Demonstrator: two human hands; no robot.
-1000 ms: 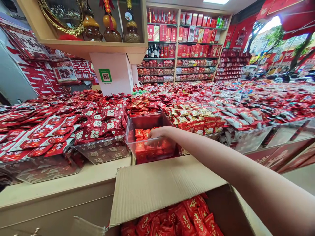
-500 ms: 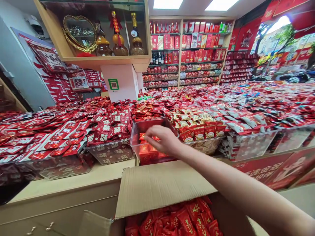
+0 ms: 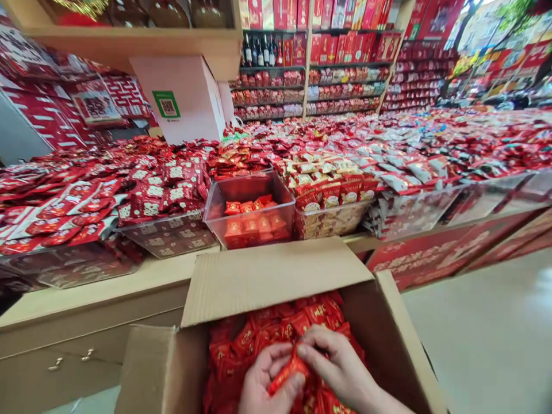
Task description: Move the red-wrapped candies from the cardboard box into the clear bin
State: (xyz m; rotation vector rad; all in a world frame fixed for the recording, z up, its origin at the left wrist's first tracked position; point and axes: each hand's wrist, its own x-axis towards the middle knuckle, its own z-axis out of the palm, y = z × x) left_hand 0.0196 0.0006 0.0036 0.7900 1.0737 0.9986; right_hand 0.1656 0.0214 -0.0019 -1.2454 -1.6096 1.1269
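Both hands are over an open cardboard box (image 3: 259, 276) full of small red packets with gold print (image 3: 245, 339). My left hand (image 3: 269, 379) is closed around a red packet (image 3: 287, 374). The fingers of my right hand (image 3: 336, 365) pinch the upper end of what looks like the same packet. Behind the box, a clear plastic bin (image 3: 215, 221) holds upright red packets (image 3: 254, 221) in its lower part, and its upper part shows bare walls.
Full bins of maroon packets (image 3: 172, 190) and durian packets (image 3: 334, 198) flank the clear bin. A box flap (image 3: 146, 368) sticks out at left. Above hangs a wooden cabinet (image 3: 129, 43) over a white pillar (image 3: 181, 103). Stocked shelves (image 3: 307, 63) stand behind.
My right hand has left the clear bin and come down to the box. My left hand has come into view, closed on a packet. The view has tilted down.
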